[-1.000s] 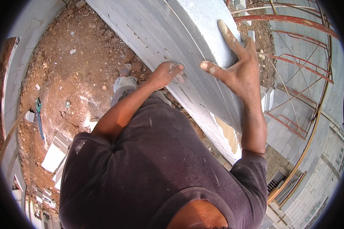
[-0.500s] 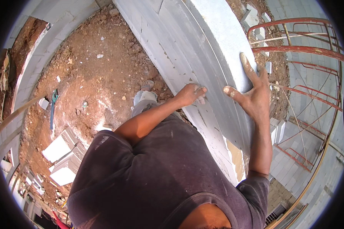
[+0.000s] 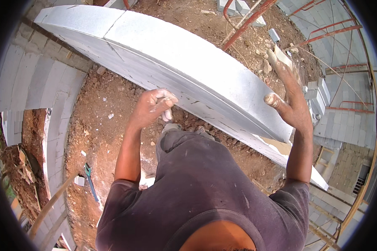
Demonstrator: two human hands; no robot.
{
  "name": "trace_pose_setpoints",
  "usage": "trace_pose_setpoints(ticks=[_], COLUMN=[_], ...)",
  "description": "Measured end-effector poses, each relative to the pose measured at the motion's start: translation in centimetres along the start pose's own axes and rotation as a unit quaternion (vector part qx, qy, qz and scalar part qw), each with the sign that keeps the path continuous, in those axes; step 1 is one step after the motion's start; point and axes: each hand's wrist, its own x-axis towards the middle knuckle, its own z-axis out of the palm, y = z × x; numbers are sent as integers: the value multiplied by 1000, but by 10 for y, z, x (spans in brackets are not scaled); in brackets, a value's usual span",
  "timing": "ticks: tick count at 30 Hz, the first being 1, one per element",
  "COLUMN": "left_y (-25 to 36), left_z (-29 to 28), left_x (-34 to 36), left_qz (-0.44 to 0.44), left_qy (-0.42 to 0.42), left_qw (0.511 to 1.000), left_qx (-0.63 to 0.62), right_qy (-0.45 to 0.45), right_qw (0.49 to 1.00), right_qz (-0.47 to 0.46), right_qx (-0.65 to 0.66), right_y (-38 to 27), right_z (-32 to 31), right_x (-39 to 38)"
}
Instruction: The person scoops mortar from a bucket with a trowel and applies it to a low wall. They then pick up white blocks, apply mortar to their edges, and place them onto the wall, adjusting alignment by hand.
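A low wall of pale grey-white blocks crosses in front of me, with a long smooth block (image 3: 188, 46) along its top and a joint line near its left part. My left hand (image 3: 153, 108) is on the near side of the wall. Its fingers are curled in, dusted white, and I see nothing in them. My right hand (image 3: 291, 102) is raised beside the block's right end, fingers stretched out and thumb apart, holding nothing. The thumb is close to the block's edge; whether it touches I cannot tell.
Red scaffold frames (image 3: 249, 25) stand beyond the wall, with loose pale blocks (image 3: 318, 98) at the right. A blue-green hand tool (image 3: 90, 182), perhaps a saw, lies on the brown soil (image 3: 109, 138) at left, near a wooden pole (image 3: 50, 205) and another block wall (image 3: 56, 138).
My view has turned, so the wall now runs across it. My left hand has come away from the wall's near face. My right hand has lifted off the top block.
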Motion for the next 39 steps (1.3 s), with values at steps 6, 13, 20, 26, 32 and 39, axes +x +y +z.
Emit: trace_pose_setpoints(ticks=[6,13,20,26,32,39], left_y=[136,99,109,102,115,107], left_z=[-63,-80,-72,-76,-63,-72], left_x=[91,171,166,167,166,167], left_qz=[228,134,82,147,112,147], left_qy=[172,1,-10,15,-4,-1], left_qw=[899,746,751,753,774,766], left_qx=[332,653,655,641,623,626], right_qy=[67,10,45,68,75,81], right_qw=[985,970,963,965,965,967], right_qz=[156,222,243,227,233,218], right_qx=[-20,-99,-105,-110,-97,-108], right_y=[63,101,91,88,79,83], right_z=[-4,37,39,38,34,38], right_x=[-56,-79,-81,-81,-80,-80])
